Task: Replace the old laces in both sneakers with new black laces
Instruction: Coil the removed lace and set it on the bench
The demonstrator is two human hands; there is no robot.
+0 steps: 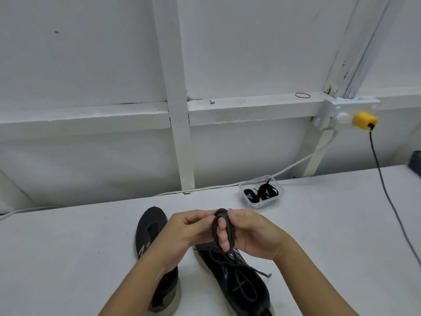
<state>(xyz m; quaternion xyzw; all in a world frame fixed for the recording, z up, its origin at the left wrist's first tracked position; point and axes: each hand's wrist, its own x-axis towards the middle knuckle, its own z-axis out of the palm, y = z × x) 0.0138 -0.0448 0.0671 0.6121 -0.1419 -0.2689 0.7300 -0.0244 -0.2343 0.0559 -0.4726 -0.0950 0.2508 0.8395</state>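
Hands (227, 231) coil lace (224, 229); logo unreadable.

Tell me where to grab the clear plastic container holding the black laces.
Take the clear plastic container by its two long side walls, coming down from above. It sits open-topped and flat on the table with bare surface all round, and the black laces lie low inside, so the rims are free to pinch.

White table (319, 236): sneakers (237, 281), lace tub (262, 195).
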